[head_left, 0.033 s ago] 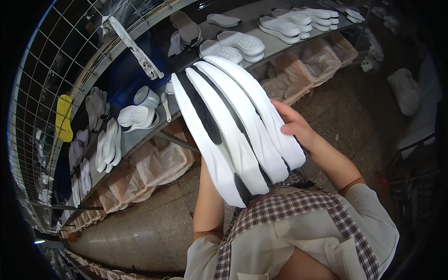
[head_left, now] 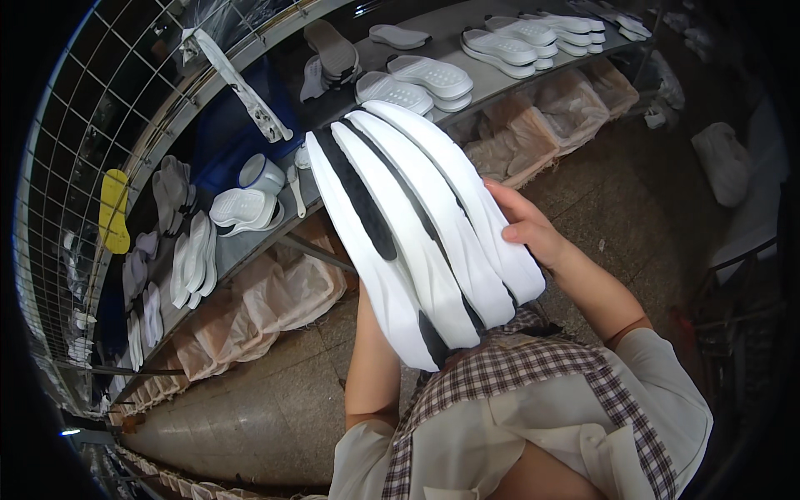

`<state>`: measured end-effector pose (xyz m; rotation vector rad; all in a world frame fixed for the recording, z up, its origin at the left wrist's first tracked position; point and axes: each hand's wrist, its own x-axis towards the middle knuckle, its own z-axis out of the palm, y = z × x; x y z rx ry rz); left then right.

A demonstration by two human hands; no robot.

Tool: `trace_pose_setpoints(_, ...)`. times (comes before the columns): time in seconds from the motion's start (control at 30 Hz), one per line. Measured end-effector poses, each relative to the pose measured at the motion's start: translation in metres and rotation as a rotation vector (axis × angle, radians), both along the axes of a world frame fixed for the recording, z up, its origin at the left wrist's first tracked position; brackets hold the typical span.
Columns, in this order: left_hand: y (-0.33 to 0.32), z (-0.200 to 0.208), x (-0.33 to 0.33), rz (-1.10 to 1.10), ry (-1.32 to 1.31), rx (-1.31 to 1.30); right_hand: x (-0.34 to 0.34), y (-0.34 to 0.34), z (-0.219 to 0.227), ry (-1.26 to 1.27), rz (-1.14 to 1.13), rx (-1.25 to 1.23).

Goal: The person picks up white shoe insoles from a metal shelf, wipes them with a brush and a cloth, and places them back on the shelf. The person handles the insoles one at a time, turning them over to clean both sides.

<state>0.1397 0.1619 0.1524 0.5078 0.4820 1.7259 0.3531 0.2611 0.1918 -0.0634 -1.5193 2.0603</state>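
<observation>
Four curved, foam-like white shoe soles point(head_left: 454, 233) with black trim, clasped by the bare right hand point(head_left: 537, 237) on the grey counter's point(head_left: 447, 40) near side, could slide apart if its grip slackens; the hidden left hand's I cannot tell.

held soles point(head_left: 408, 225) before bench point(head_left: 446, 47) | mug point(head_left: 265, 177) on bench, left of handled tool point(head_left: 297, 196) | bins point(head_left: 279, 300) below bench

Foremost shoe soles point(head_left: 412, 242), white with black bands; bench soles point(head_left: 433, 73), mostly white, some grey or taupe; sole-shaped sheet point(head_left: 114, 211), solid yellow; mug point(head_left: 267, 178), white with blue rim; brush point(head_left: 296, 193), plain white; benchtop point(head_left: 455, 50), dull grey; bin liners point(head_left: 271, 292), pale peach; apron point(head_left: 517, 371), brown-and-white check; shirt point(head_left: 667, 396), plain beige-grey; floor point(head_left: 242, 425), mottled grey-brown.
</observation>
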Motion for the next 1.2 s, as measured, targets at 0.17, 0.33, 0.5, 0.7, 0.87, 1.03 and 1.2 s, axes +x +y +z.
trace_pose_setpoints(0.17, 0.0, -0.001, -0.007, 0.019, 0.025, 0.016, 0.001, 0.004, -0.001, -0.073, -0.024, 0.225)
trace_pose_setpoints(0.33, -0.01, -0.003, -0.007, 0.024, 0.041, 0.0, 0.001, -0.001, -0.003, -0.297, -0.162, 0.504)
trace_pose_setpoints(0.5, -0.021, -0.005, -0.01, 0.036, 0.057, -0.018, -0.001, -0.006, -0.013, -0.241, -0.132, 0.511)
trace_pose_setpoints(0.7, -0.026, -0.007, -0.014, 0.05, 0.072, -0.019, -0.003, -0.006, -0.016, -0.183, -0.095, 0.572)
trace_pose_setpoints(0.87, -0.026, -0.009, -0.015, 0.061, 0.078, -0.021, -0.005, -0.006, -0.016, -0.091, -0.086, 0.642)
trace_pose_setpoints(1.03, -0.022, -0.01, -0.016, 0.067, 0.085, -0.016, -0.005, -0.004, -0.016, -0.094, -0.074, 0.648)
trace_pose_setpoints(1.2, -0.017, -0.009, -0.017, 0.067, 0.094, -0.002, -0.005, -0.004, -0.015, -0.051, -0.07, 0.664)
